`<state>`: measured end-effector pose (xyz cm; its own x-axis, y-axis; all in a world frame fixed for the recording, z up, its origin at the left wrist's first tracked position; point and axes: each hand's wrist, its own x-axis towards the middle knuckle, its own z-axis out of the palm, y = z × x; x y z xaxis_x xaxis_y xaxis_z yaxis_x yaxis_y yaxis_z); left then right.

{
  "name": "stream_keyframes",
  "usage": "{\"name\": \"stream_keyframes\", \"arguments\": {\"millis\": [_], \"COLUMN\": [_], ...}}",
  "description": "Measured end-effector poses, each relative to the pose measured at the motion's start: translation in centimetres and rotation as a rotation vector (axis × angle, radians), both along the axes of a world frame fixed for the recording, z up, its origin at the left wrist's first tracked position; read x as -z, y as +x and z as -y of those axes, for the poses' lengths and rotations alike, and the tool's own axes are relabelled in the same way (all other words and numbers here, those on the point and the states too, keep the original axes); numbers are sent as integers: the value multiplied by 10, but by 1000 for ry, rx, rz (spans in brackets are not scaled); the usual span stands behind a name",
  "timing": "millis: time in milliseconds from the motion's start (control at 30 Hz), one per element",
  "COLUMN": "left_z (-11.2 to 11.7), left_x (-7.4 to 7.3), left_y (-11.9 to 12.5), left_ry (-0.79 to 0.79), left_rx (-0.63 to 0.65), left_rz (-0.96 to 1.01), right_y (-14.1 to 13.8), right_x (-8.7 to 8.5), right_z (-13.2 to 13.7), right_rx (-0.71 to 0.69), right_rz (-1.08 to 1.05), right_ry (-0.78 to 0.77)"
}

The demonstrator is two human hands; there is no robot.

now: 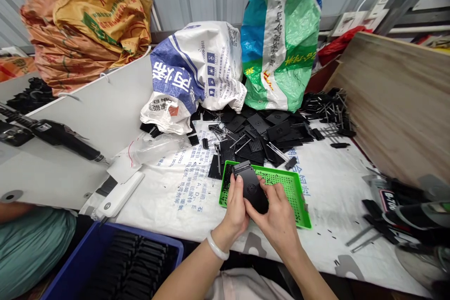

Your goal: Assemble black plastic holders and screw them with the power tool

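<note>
Both my hands grip one black plastic clip-shaped part [250, 186] over a green perforated tray [297, 192]. My left hand [236, 206], with a white bangle on its wrist, wraps its fingers round the part's left side. My right hand [277, 213] holds the part's lower right end, thumb pressed on top. Behind the tray lies a pile of black plastic plates and metal pins [262, 133] on a white printed sack cloth [183, 187].
A blue crate [87, 262] of stacked black parts sits at front left. Filled sacks stand at the back: orange [87, 28], white-blue [191, 72], green [281, 37]. A wooden board [397, 103] leans at right. A black power tool [59, 136] lies left; another person's green sleeve [31, 239] shows.
</note>
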<state>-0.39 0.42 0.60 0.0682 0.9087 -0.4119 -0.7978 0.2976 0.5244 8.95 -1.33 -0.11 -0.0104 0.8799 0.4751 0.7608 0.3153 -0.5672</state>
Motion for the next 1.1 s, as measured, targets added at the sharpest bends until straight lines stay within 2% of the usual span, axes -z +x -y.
{"name": "stream_keyframes", "arguments": {"millis": [100, 200, 267, 367, 467, 533, 767, 900, 1000, 1100], "left_z": [1, 2, 2, 3, 3, 5, 8, 10, 11, 12], "left_x": [1, 0, -2, -5, -6, -5, 1, 6, 11, 12], "left_y": [-1, -4, -6, -10, -10, -8, -5, -8, -11, -13], "left_ry": [142, 161, 181, 237, 278, 296, 316, 318, 391, 558], "left_rx": [-30, -15, -16, 13, 45, 51, 42, 100, 136, 141], "left_rz": [-42, -61, -83, -105, -127, -169, -280, -330, -571, -858], "right_y": [-3, 2, 12, 27, 34, 33, 24, 27, 29, 27], "right_x": [1, -4, -7, -6, -1, 2, 11, 7, -2, -7], "right_z": [2, 3, 2, -2, -7, -9, -2, -3, -10, -15], "right_rx": [1, -75, -157, -227, -317, -339, -201, -277, -343, -325], "right_rz": [33, 0, -113, -407, -650, -711, -762, -757, -780, -874], "right_ry": [29, -14, -155, -433, -579, -577, -517, -548, -558, -528]}}
